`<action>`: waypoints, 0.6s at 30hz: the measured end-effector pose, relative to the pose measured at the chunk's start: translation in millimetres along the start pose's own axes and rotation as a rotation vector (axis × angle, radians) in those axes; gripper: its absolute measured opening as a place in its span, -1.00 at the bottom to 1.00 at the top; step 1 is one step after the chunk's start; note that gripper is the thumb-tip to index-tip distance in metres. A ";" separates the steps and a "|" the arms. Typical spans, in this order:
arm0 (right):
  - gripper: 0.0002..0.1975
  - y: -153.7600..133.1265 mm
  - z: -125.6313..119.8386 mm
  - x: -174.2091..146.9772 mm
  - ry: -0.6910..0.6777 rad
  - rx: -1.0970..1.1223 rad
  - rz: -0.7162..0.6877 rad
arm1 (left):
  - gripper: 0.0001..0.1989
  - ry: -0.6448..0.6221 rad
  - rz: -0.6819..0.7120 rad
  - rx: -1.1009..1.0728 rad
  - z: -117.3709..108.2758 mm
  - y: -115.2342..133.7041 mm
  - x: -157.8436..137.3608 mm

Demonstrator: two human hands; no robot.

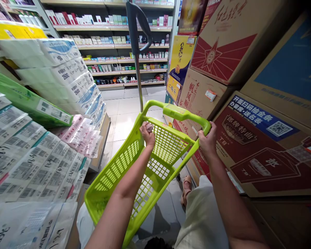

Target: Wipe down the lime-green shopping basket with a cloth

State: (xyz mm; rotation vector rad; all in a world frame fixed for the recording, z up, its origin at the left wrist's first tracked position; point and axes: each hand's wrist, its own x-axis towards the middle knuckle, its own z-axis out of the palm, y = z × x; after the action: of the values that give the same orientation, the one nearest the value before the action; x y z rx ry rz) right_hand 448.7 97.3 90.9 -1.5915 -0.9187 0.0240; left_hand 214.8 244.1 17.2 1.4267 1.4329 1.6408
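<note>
A lime-green rolling shopping basket (112, 176) with slotted walls and a grid bottom stands tilted in front of me. From its far left corner rises a long metal pull rod with a dark grey loop handle (138, 29). My right hand (208, 140) is wrapped around the green rim at the far right corner, where the raised carry handle (178, 112) meets it. My left hand (147, 134) is closed near the far left end, in front of the slotted end wall; what lies in its fingers, if anything, I cannot make out. No goods show in the visible part of the basket.
Stacked tissue packs (38, 162) line the left side, with taller white paper packs (59, 76) behind. Cardboard liquor cartons (261, 148) rise close on the right. Shelves of small boxes and tubes (119, 45) stand across the tiled floor (119, 116) ahead.
</note>
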 end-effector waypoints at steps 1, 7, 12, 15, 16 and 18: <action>-0.33 -1.2 0.6 -0.3 0.001 0.005 -0.001 | -0.48 0.019 0.030 -0.015 3.4 5.1 2.3; -0.35 -2.3 2.9 -3.0 0.021 0.025 -0.012 | -0.71 0.075 -0.074 0.030 2.6 -10.7 -35.3; -0.35 0.2 4.7 -1.1 0.028 0.034 -0.009 | -0.59 0.001 0.019 0.000 7.5 2.8 -37.9; -0.34 0.3 6.4 -0.7 0.026 0.044 -0.003 | -0.50 -0.011 0.062 -0.005 12.5 18.3 -31.7; -0.34 0.3 6.7 -0.9 0.027 0.044 0.000 | -0.52 -0.013 0.044 0.000 11.4 18.3 -34.3; -0.32 0.7 6.9 -1.5 0.027 0.040 0.010 | -0.61 -0.065 -0.001 0.003 4.2 10.2 -46.8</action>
State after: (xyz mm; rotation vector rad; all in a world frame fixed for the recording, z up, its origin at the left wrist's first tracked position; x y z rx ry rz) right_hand 444.6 102.2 87.7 -1.5552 -0.8844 0.0273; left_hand 235.2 201.3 9.3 1.4665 1.4001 1.5777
